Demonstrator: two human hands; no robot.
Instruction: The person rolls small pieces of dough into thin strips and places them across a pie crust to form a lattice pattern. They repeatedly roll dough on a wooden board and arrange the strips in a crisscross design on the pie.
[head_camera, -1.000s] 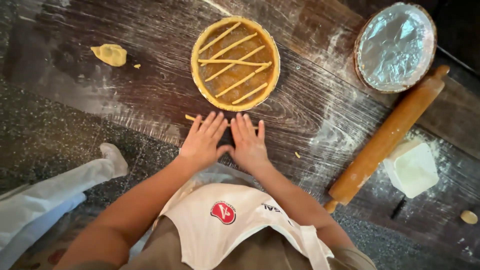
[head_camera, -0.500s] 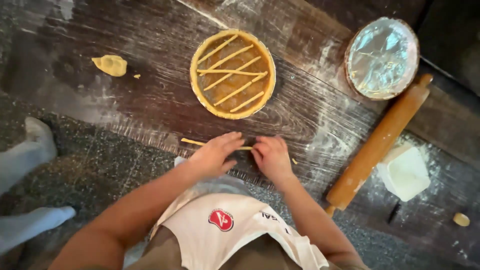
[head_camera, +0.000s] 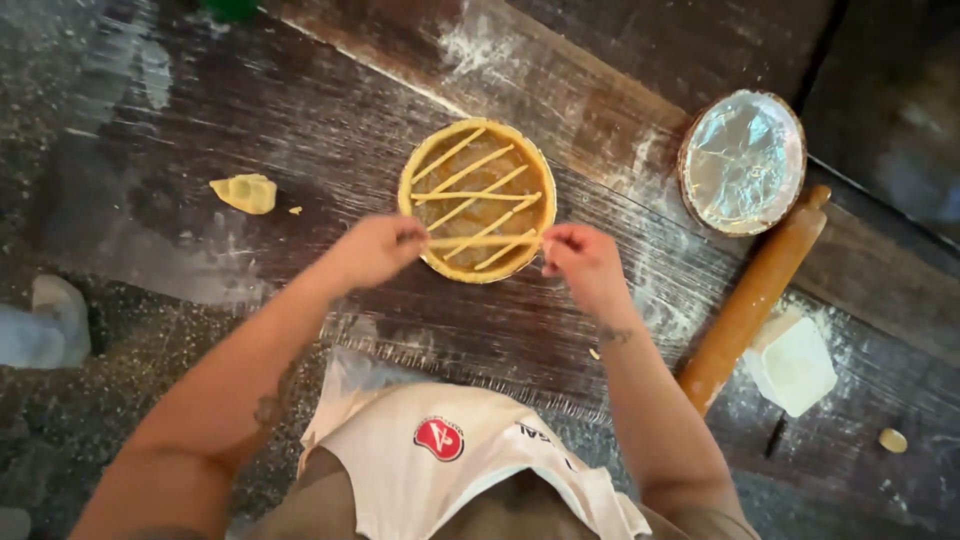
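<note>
Your left hand and right hand each pinch one end of a dough strip, stretched across the tart at frame centre.

Floury rough wood table, crinkled foil

Motion blurs both the left hand and the right hand, so their grip seems unclear. The bottom edge cuts the apron.
</note>
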